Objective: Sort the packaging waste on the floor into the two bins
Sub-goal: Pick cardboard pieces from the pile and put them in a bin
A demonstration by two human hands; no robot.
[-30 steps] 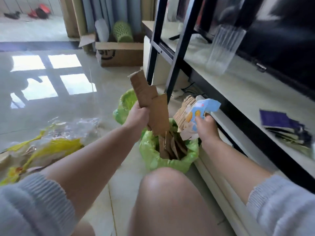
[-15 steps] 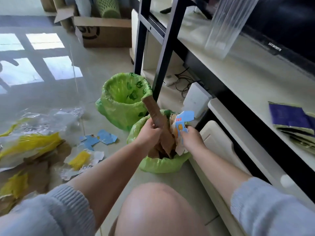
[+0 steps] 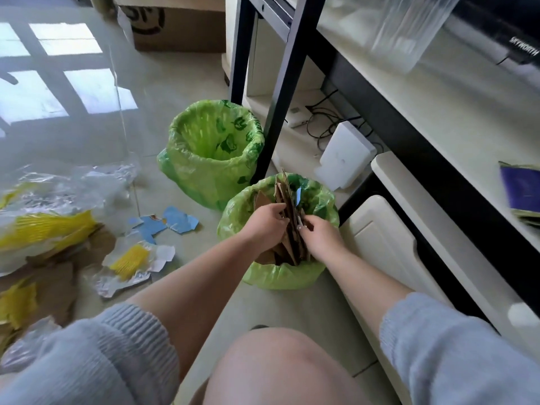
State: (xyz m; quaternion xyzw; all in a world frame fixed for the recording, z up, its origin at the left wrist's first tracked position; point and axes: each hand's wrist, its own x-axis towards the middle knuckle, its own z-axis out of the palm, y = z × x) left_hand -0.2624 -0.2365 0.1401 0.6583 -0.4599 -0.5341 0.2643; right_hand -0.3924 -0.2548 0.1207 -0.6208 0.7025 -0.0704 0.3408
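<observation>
Two bins lined with green bags stand on the floor. The near bin (image 3: 280,277) holds brown cardboard pieces (image 3: 287,200) standing on edge. Both hands are inside its mouth: my left hand (image 3: 267,219) grips the cardboard from the left, my right hand (image 3: 318,233) holds it and a scrap of blue printed carton (image 3: 298,197) from the right. The far bin (image 3: 204,168) looks empty. Left on the floor lie blue carton scraps (image 3: 172,222), a torn white-and-yellow wrapper (image 3: 133,264), clear and yellow plastic packaging (image 3: 49,217) and brown cardboard (image 3: 58,280).
A black metal shelf leg (image 3: 280,92) rises right behind the bins. A low white TV cabinet (image 3: 409,238) runs along the right, with a white router (image 3: 344,159) and cables beneath. A cardboard box (image 3: 178,27) stands at the back. My bare knee (image 3: 280,363) is in front.
Both hands have pushed the tall cardboard strip and the blue carton piece down into the near bin. The view has tilted downward, showing both bins and more litter.
</observation>
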